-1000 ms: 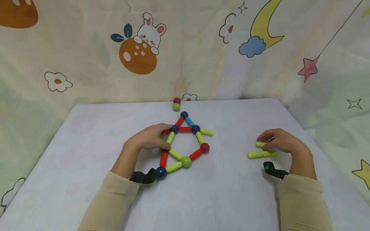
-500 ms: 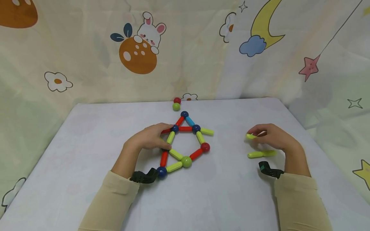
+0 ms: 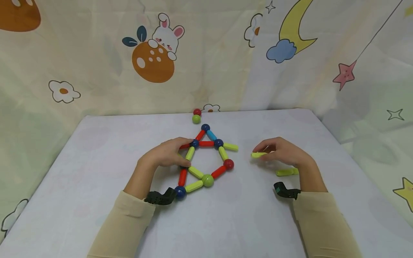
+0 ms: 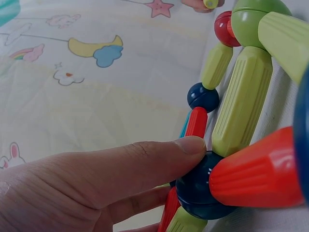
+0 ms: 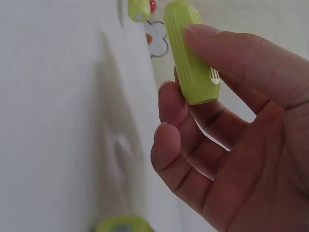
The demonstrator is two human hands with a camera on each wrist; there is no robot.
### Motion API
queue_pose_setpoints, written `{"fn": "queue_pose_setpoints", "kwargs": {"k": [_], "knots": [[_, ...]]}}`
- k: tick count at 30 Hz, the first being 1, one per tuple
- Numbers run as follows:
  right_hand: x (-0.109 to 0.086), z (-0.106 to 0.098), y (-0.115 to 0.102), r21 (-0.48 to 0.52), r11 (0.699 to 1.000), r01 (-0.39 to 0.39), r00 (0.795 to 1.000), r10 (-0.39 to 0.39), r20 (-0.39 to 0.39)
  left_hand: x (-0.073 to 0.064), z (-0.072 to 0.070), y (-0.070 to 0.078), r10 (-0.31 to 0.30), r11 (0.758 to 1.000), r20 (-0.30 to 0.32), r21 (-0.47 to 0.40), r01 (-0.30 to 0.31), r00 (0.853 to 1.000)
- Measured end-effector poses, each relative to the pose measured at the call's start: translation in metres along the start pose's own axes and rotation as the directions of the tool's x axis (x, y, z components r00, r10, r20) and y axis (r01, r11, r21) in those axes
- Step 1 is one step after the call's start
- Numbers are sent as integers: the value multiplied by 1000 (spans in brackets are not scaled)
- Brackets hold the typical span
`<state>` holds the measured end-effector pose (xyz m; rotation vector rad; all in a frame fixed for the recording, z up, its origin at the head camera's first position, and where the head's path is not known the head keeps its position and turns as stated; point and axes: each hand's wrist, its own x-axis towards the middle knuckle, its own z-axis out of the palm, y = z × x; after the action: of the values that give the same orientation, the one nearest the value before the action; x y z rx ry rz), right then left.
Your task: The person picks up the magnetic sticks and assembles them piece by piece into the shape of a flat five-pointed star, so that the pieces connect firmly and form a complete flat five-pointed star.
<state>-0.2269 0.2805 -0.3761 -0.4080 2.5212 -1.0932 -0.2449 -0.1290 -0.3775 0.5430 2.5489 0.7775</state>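
On the white table lies a frame of coloured magnetic rods and balls. My left hand holds its left side. The thumb lies on a dark blue ball in the left wrist view, while the fingers reach to another dark blue ball farther back. Between thumb and fingers, my right hand pinches a yellow-green magnetic rod, raised off the table to the right of the frame. Sticking out from the frame's right side is another yellow-green rod, apart from the held one.
More yellow-green rod pieces lie near the right wrist, partly hidden by it. At the table's back edge sit a red ball and a green ball. A cloth with printed cartoons hangs behind the table.
My right hand has picked up a yellow-green rod from the pieces on the right and carried it left toward the frame. The left hand and the frame have stayed in place.
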Motion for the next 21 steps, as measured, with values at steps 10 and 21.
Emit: {"fn": "queue_pose_setpoints", "kwargs": {"k": [10,21], "knots": [[35,29,-21,-23,997,74,992,-71,103,-1,0,0,-4,1000,-1,-10,4,1000],[43,43,-28,-33,999,25,996,-22,82,-1,-1,1,-2,1000,6,-12,2,1000]]}}
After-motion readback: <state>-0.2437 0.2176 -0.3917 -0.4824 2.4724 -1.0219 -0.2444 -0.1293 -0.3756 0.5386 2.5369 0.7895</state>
